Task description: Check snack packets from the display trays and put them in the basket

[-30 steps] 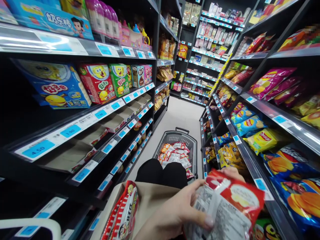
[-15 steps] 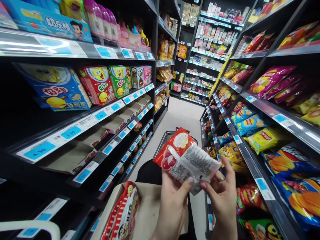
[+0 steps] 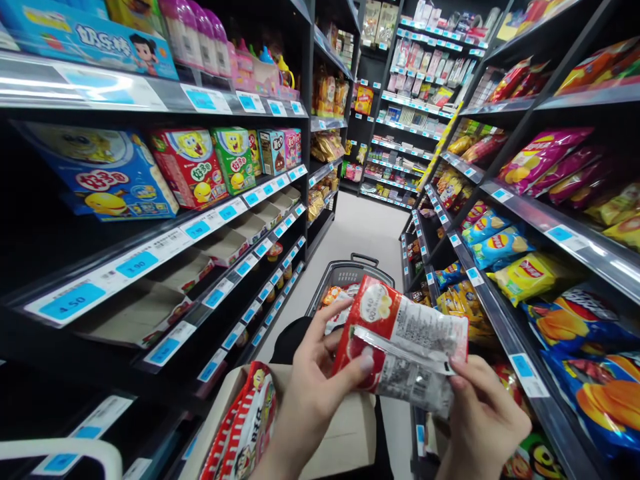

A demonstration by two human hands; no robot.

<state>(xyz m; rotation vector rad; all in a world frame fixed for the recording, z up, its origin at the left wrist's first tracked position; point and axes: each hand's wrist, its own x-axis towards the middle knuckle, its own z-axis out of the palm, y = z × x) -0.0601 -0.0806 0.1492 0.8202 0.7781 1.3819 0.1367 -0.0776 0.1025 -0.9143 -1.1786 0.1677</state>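
Both hands hold one red and white snack packet [image 3: 405, 343] in front of me, its printed back side facing me. My left hand [image 3: 313, 390] grips its left edge with the thumb on the front. My right hand [image 3: 483, 417] pinches its lower right corner. Below the hands is an open cardboard box [image 3: 345, 433] with more red and white packets [image 3: 243, 427] standing at its left side. Farther ahead on the aisle floor stands a grey shopping basket [image 3: 350, 273] with several similar packets inside, partly hidden by the held packet.
I am in a narrow shop aisle. Black shelves [image 3: 165, 243] on the left carry boxed snacks and open cardboard trays. Shelves on the right [image 3: 505, 200] hold crisp bags. More shelving [image 3: 410, 100] closes off the far end. Dark trouser knees [image 3: 295, 340] show beyond the box.
The packet came up from the lower right to the middle of the view and was turned in both hands; now it sits slightly lower and flatter, with my right hand at its lower right corner.
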